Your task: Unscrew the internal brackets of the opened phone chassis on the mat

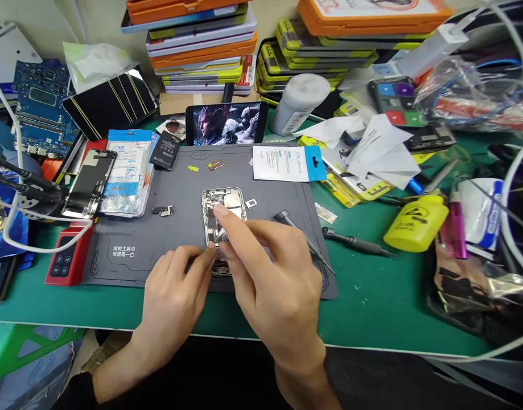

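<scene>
An opened phone body (229,206) with bare metal insides lies upright in the middle of a grey work mat (128,245). My left hand (176,299) rests on the mat at the phone's lower left edge, fingers curled and pressed against it. My right hand (272,273) reaches over the phone's lower half, index finger stretched onto its middle, the other fingers pinched round a small dark thing I cannot make out. The phone's lower end is hidden by both hands.
Two screwdrivers (304,239) (355,244) lie right of the phone. A removed screen (90,183), a red box (67,259) and a small part (163,210) sit left. A lit phone (226,123) stands behind the mat. A yellow bottle (415,222), papers and stacked cases crowd the right and back.
</scene>
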The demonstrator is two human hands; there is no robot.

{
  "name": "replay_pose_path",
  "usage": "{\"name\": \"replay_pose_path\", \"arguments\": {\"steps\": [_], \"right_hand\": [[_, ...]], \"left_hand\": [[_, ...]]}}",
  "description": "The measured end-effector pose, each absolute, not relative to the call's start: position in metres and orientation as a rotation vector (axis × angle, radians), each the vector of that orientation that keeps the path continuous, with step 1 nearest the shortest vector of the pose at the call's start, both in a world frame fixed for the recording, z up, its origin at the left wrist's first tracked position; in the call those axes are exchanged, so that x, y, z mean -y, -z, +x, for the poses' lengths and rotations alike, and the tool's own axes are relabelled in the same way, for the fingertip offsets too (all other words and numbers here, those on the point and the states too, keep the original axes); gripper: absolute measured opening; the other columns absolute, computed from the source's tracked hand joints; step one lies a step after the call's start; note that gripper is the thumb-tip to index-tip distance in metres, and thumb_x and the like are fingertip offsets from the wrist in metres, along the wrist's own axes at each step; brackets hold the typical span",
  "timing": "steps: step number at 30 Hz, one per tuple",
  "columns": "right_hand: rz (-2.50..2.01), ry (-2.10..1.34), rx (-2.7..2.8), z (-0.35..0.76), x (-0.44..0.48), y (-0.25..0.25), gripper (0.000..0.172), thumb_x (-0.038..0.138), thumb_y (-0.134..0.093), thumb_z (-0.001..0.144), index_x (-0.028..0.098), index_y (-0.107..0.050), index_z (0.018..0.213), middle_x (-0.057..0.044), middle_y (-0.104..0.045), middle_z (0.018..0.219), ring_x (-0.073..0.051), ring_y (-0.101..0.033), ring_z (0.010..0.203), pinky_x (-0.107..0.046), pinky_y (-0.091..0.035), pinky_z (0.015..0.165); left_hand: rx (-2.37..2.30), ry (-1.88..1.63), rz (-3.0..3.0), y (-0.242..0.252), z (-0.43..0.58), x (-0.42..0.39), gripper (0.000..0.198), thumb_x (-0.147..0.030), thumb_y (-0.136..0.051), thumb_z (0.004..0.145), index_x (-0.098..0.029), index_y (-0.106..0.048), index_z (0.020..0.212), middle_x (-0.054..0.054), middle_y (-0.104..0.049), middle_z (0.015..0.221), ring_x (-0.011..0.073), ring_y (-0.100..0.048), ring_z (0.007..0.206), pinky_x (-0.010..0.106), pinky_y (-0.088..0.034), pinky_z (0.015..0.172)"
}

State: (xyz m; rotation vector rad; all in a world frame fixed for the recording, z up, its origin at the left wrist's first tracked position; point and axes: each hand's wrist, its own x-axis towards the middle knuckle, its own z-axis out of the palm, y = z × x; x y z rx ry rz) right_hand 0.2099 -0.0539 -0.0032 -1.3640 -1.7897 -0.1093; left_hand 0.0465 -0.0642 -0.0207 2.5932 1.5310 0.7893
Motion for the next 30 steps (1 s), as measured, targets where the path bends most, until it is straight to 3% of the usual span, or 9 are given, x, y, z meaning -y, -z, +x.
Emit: {"name": "replay_pose_path", "arguments": {"steps": [8, 12, 15, 18, 24, 27, 30], "right_hand": [[-1.34, 0.038, 1.796, 0.213, 0.057, 0.002, 0.055, -0.001, -0.059, 0.101, 0.025, -0.066, 0.149, -0.007, -0.077, 0.115, -0.017, -0.073, 0.103, -0.03, -0.064, 0.088], [-1.328, 0.069, 1.781, 0.215, 0.057, 0.003, 0.051, 0.0, -0.064, 0.1, 0.026, -0.07, 0.143, -0.005, -0.076, 0.106, -0.015, -0.071, 0.095, -0.027, -0.061, 0.08], [-1.299, 0.025, 1.757, 0.216, 0.058, 0.005, 0.059, 0.001, -0.06, 0.101, 0.029, -0.064, 0.153, -0.006, -0.076, 0.115, -0.017, -0.073, 0.103, -0.028, -0.063, 0.085], [-1.299, 0.022, 1.767, 0.218, 0.058, 0.008, 0.062, 0.002, -0.059, 0.102, 0.03, -0.06, 0.158, -0.005, -0.077, 0.11, -0.016, -0.073, 0.099, -0.028, -0.063, 0.085], [-1.262, 0.023, 1.824, 0.222, 0.057, 0.005, 0.067, 0.004, -0.057, 0.104, 0.03, -0.051, 0.165, -0.007, -0.08, 0.116, -0.017, -0.076, 0.104, -0.028, -0.063, 0.089], [-1.238, 0.03, 1.925, 0.229, 0.055, 0.0, 0.061, 0.005, -0.058, 0.104, 0.027, -0.056, 0.161, -0.005, -0.08, 0.111, -0.015, -0.076, 0.097, -0.025, -0.062, 0.087], [-1.171, -0.021, 2.056, 0.24, 0.05, -0.005, 0.057, 0.006, -0.055, 0.106, 0.024, -0.056, 0.16, -0.007, -0.081, 0.121, -0.015, -0.077, 0.102, -0.024, -0.063, 0.088]], "left_hand": [[-1.559, -0.74, 2.624, 0.02, 0.049, 0.066, 0.015, -0.014, -0.057, 0.112, -0.017, -0.07, 0.12, 0.005, -0.071, 0.1, 0.0188, -0.063, 0.081, 0.035, -0.051, 0.073], [-1.544, -0.725, 2.658, 0.018, 0.049, 0.066, 0.013, -0.014, -0.058, 0.112, -0.016, -0.07, 0.116, 0.005, -0.072, 0.099, 0.0181, -0.063, 0.08, 0.034, -0.052, 0.073], [-1.513, -0.715, 2.701, 0.014, 0.046, 0.064, 0.015, -0.014, -0.055, 0.113, -0.017, -0.07, 0.116, 0.005, -0.074, 0.1, 0.0168, -0.065, 0.079, 0.032, -0.053, 0.073], [-1.475, -0.643, 2.791, 0.01, 0.042, 0.061, 0.016, -0.016, -0.055, 0.114, -0.017, -0.071, 0.117, 0.004, -0.076, 0.1, 0.0159, -0.067, 0.078, 0.032, -0.053, 0.071], [-1.272, -0.411, 3.064, 0.001, 0.031, 0.05, 0.019, -0.013, -0.054, 0.112, -0.013, -0.071, 0.122, 0.003, -0.072, 0.094, 0.0174, -0.064, 0.072, 0.034, -0.05, 0.062], [-1.104, -0.382, 3.172, -0.004, 0.025, 0.039, 0.018, -0.011, -0.054, 0.112, -0.014, -0.071, 0.114, 0.001, -0.07, 0.088, 0.017, -0.064, 0.069, 0.034, -0.046, 0.058], [-0.964, -0.331, 3.19, -0.006, 0.018, 0.025, 0.023, -0.016, -0.049, 0.115, -0.017, -0.071, 0.109, 0.001, -0.072, 0.09, 0.0156, -0.068, 0.071, 0.033, -0.044, 0.056]]}}
